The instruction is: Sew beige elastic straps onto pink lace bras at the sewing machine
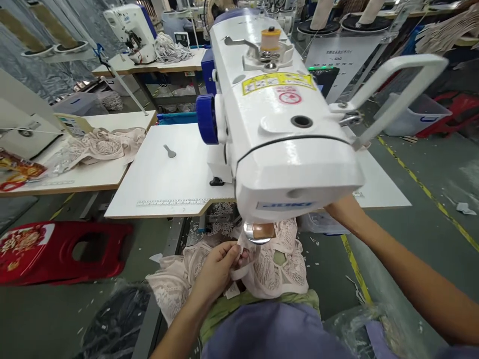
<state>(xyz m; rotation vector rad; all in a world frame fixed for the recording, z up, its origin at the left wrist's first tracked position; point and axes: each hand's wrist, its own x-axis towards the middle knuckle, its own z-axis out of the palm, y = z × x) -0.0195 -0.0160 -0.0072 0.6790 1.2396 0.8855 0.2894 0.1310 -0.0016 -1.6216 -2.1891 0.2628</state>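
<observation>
A white sewing machine (295, 164) with a blue handwheel stands directly in front of me, its head covering the middle of the view. Below its needle area hang beige lace bras (277, 269), spread over my lap. My left hand (222, 259) pinches a thin light strap or edge of a bra between thumb and fingers, just left of the machine's round metal part (258, 233). Behind the head's right side reaches my right hand (339, 207). Only its wrist and back show; the fingers are hidden, so whatever they touch cannot be seen.
A small grey metal tool (169, 151) lies on the white tabletop (149, 169). More lace garments (108, 144) and red-handled scissors (13, 183) rest on the table at left. A red stool (67, 249) is on the floor. The machine's white lever (404, 99) juts out right.
</observation>
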